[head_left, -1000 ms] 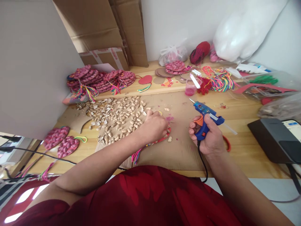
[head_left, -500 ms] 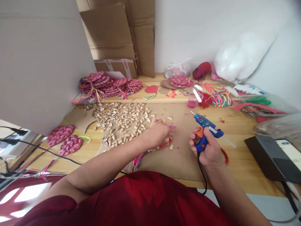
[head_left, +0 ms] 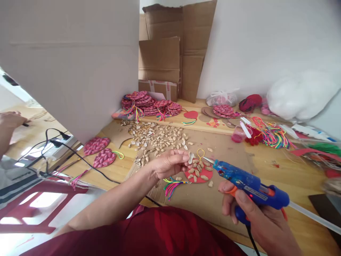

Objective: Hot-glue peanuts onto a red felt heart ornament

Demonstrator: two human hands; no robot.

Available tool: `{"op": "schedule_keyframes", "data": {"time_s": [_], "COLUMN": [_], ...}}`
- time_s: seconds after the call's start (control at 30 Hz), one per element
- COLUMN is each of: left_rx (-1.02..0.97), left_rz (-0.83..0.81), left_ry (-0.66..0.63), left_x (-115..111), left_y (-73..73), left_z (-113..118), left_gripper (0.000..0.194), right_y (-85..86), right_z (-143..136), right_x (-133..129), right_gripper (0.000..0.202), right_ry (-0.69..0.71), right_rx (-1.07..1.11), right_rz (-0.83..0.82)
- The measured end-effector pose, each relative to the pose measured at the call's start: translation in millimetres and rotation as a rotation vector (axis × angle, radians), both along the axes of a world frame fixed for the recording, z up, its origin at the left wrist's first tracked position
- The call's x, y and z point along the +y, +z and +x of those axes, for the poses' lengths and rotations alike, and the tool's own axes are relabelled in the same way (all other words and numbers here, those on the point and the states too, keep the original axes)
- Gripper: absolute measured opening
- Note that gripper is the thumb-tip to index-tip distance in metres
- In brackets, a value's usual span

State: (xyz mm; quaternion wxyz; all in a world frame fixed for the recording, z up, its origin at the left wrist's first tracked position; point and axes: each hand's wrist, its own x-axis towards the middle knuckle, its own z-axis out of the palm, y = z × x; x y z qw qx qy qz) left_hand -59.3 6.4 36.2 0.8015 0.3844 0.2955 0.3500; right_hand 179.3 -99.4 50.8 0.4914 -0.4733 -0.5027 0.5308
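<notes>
Between the fingertips of my left hand (head_left: 170,164) is a peanut shell half (head_left: 190,158), its pale inside showing. My right hand (head_left: 253,209) is wrapped round a blue glue gun (head_left: 247,185), whose metal nozzle points left, close to the shell. Beneath them a red round piece (head_left: 209,175) lies on the cardboard sheet (head_left: 213,206), partly covered with peanut shells (head_left: 197,173). It has a yellow loop (head_left: 200,153) at its top and a multicoloured tassel (head_left: 173,186) at its left.
Loose peanut shells (head_left: 165,137) spread over the cardboard at the back left. Pink shell-covered discs (head_left: 140,99) are stacked on the rear ledge. Black cables (head_left: 87,160) cross the left side. Another person's hand (head_left: 12,119) shows at the far left. Coloured threads (head_left: 274,135) lie back right.
My left hand has lifted off the red piece and now has a shell in its fingers. The glue gun is nearer to it, and the view has turned left.
</notes>
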Motion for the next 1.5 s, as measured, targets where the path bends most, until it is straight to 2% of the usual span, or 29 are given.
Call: {"op": "schedule_keyframes", "data": {"time_s": [0.13,0.3,0.4,0.47,0.53,0.7,1.07,1.5], "left_rx": [-0.023,-0.025,-0.045,-0.063,-0.078,-0.075,-0.069,-0.047], "left_rz": [-0.030,-0.024,-0.026,-0.031,-0.037,-0.028,-0.018,-0.021], "left_ry": [-0.005,-0.022,-0.015,-0.012,-0.012,-0.011,-0.005,-0.006], "left_x": [-9,-15,-18,-19,-21,-23,-23,-22], "left_y": [2.8,3.4,4.0,4.5,4.6,4.7,7.0,8.6], "left_z": [-3,-7,-9,-10,-11,-14,-15,-14], "left_gripper": [0.039,0.040,0.039,0.038,0.037,0.039,0.039,0.041], "right_y": [12.7,5.6,4.9,10.5,19.0,31.7,21.9,25.8], "right_z": [-7,-3,-7,-14,-20,-27,-16,-18], "right_x": [-11,-12,-15,-18,-20,-19,-18,-16], "right_gripper": [0.038,0.027,0.025,0.028,0.030,0.029,0.025,0.026], "right_ry": [-0.007,0.090,-0.009,-0.103,-0.114,-0.020,0.025,0.028], "right_rx": [-0.217,-0.351,-0.416,-0.465,-0.506,-0.542,-0.629,-0.645], "right_rz": [0.019,0.204,0.317,0.351,0.348,0.355,0.497,0.529]}}
